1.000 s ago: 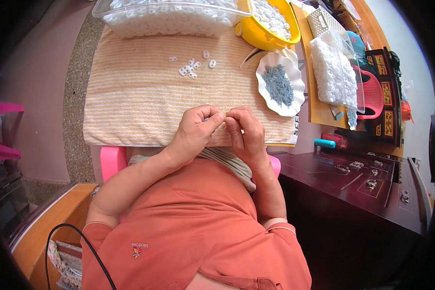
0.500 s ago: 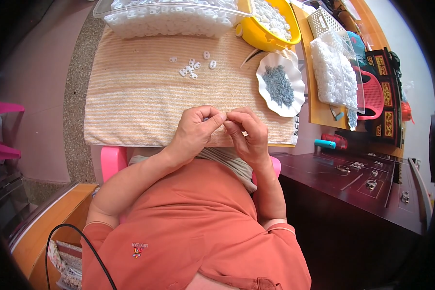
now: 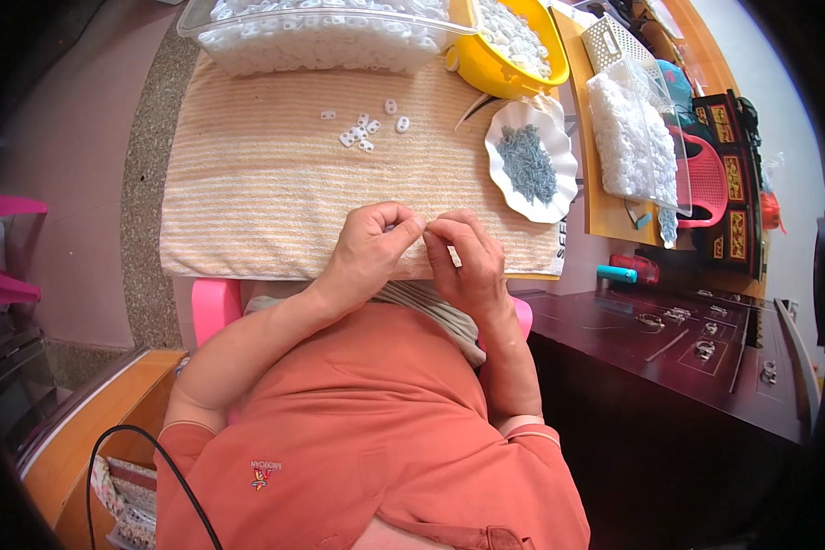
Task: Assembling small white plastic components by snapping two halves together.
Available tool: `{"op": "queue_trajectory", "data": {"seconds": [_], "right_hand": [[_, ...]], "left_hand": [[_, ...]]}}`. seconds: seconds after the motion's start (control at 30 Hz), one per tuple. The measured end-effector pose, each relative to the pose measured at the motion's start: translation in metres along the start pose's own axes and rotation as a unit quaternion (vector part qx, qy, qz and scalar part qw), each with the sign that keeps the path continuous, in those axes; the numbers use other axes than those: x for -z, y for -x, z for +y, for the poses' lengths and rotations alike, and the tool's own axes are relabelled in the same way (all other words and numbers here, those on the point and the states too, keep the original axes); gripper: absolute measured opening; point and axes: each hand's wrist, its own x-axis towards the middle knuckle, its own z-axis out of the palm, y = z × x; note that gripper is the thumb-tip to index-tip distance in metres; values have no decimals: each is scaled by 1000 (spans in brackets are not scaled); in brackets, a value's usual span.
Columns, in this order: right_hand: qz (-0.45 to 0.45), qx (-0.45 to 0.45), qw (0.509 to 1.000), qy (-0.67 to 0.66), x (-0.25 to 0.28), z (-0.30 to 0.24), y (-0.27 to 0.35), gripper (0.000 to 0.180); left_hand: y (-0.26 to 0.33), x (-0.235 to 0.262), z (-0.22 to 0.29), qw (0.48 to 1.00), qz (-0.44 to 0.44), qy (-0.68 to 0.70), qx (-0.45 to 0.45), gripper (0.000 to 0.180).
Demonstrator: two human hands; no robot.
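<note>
Over the near edge of a striped towel (image 3: 247, 202), my left hand (image 3: 373, 240) and my right hand (image 3: 468, 254) meet at the fingertips. Both are closed in a pinch, thumb against fingers. Whatever lies between them is too small and covered to make out. Farther up the towel lie several small white two-holed plastic pieces (image 3: 362, 131), some in a cluster and some loose. To the right of my right hand stands a white wavy-rimmed plate (image 3: 566, 183) holding a heap of small grey-blue pieces (image 3: 526, 163). Dark-tipped tweezers (image 3: 476, 109) rest beside the plate.
A clear bin (image 3: 321, 41) full of white pieces stands at the far edge, beside a yellow basin (image 3: 472, 73) with more. On the right are another clear container (image 3: 634, 137) of white pieces and a dark panel (image 3: 614, 344) with metal parts. A pink stool (image 3: 9, 247) is at left.
My right hand has shifted slightly left, its fingers bending a little differently. My left hand has barely moved. The pieces on the towel lie where they were.
</note>
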Motion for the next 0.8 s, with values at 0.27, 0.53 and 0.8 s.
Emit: {"op": "queue_trajectory", "data": {"seconds": [0.27, 0.53, 0.8], "right_hand": [[-15, -54, 993, -106, 1, 0, 3, 11], [-31, -93, 980, -172, 1, 2, 3, 5], [-42, -89, 978, -182, -1, 9, 5, 4]], "left_hand": [[-2, 6, 5, 983, -69, 111, 130, 19], [1, 1, 11, 964, -51, 175, 192, 15], [3, 2, 8, 966, -39, 190, 170, 5]]}}
